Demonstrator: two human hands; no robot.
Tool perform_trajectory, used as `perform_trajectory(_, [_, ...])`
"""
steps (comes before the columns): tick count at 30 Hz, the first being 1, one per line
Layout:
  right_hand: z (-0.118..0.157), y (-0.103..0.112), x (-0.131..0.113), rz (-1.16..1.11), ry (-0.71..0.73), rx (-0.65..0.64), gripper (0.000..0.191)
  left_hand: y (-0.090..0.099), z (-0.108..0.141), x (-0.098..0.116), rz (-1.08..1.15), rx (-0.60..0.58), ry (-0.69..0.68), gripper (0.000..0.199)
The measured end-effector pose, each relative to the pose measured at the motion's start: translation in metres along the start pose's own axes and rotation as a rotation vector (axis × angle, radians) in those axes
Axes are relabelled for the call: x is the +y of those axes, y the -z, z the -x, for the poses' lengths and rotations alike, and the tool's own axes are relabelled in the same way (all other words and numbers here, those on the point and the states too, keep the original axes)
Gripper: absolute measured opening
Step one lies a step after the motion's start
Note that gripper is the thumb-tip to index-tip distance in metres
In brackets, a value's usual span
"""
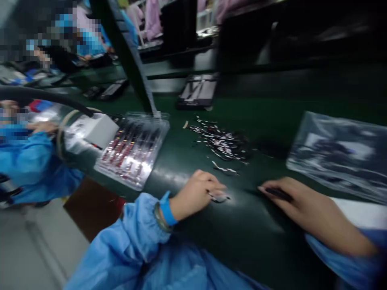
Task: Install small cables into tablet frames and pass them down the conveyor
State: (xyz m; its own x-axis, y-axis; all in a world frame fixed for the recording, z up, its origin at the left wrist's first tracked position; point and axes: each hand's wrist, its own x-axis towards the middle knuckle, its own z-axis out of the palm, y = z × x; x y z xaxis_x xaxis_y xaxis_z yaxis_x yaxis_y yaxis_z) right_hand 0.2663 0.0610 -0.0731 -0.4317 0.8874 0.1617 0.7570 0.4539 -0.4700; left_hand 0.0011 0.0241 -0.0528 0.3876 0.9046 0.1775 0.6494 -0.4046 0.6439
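My left hand (pixel 196 193), with a blue band at the wrist, is closed on a small black-and-white part (pixel 220 198) just above the green table (pixel 238 233). On the right, my right hand (pixel 298 201) has its fingers wrapped round a dark, slim tool (pixel 277 193), whose tip points left. Beyond the hands lies a loose pile of small black-and-white parts (pixel 222 141), with a few strands (pixel 225 169) apart from it on the near side. Motion blur hides the finer detail of both held things.
A clear plastic tray (pixel 136 151) with rows of reddish parts stands left, beside a white box (pixel 101 131). A clear bag (pixel 338 155) of dark parts lies right. Farther back are a dark case (pixel 198 92) and a slanting post (pixel 127 56). A person's blue sleeve (pixel 36 157) is far left.
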Motion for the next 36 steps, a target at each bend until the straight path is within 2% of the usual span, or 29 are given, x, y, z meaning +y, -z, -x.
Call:
perform_trajectory(3, [-0.006,0.012,-0.014,-0.041,-0.029,-0.053,0.031,0.019,0.007,-0.010,0.057,0.022,0.021,0.025])
perform_trajectory(6, [-0.005,0.011,-0.022,-0.050,-0.051,0.011,0.026,0.033,0.018,-0.011,0.014,0.129,0.094,0.040])
perform_trajectory(8, [-0.002,0.006,-0.033,-0.100,-0.021,0.067,0.021,0.035,0.026,-0.002,-0.043,0.158,0.043,0.040])
perform_trajectory(9, [0.000,0.003,-0.040,-0.135,0.009,0.089,0.018,0.033,0.028,0.003,-0.078,0.131,-0.030,0.038])
perform_trajectory(12, [0.004,-0.009,-0.065,-0.194,0.098,0.116,0.013,0.017,0.035,0.017,-0.223,-0.053,-0.285,0.030])
perform_trajectory(14, [0.005,-0.018,-0.078,-0.164,0.117,0.114,0.014,0.005,0.039,0.020,-0.312,-0.114,-0.371,0.027])
perform_trajectory(18, [0.006,-0.029,-0.087,-0.032,0.113,0.117,0.018,-0.009,0.044,0.016,-0.348,-0.068,-0.397,0.026])
perform_trajectory(24, [0.004,-0.030,-0.089,0.006,0.131,0.135,0.018,-0.007,0.046,0.012,-0.357,-0.098,-0.404,0.028])
perform_trajectory(30, [0.010,-0.027,-0.090,0.070,0.242,0.135,0.018,-0.005,0.047,0.010,-0.324,-0.116,-0.433,0.028])
perform_trajectory(36, [0.017,-0.023,-0.094,0.206,0.357,0.121,0.029,-0.005,0.048,0.009,-0.280,-0.064,-0.478,0.026])
